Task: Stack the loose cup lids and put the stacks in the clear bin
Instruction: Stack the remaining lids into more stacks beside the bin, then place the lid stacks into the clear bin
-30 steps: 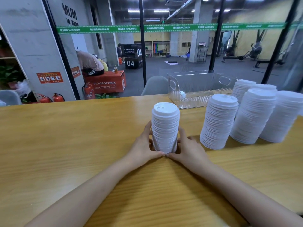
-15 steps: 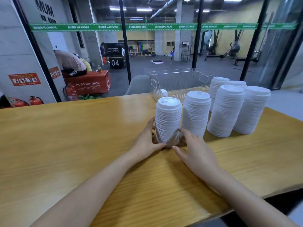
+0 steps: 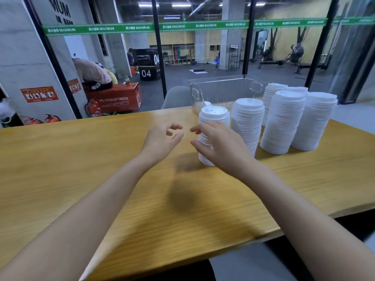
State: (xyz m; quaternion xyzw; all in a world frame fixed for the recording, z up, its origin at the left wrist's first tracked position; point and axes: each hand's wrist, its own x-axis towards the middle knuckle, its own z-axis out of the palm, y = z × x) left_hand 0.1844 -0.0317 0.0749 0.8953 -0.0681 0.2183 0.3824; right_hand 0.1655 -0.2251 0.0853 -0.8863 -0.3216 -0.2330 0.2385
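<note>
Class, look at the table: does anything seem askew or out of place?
The rightmost lid stacks lean, tops tilted right, though the wide lens may exaggerate this. One lone white piece, likely a lid, lies in the clear bin.

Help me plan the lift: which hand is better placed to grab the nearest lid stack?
Likely right. The right hand is spread open directly before the nearest lid stack; the left hand hangs loosely curled, clear of it.
</note>
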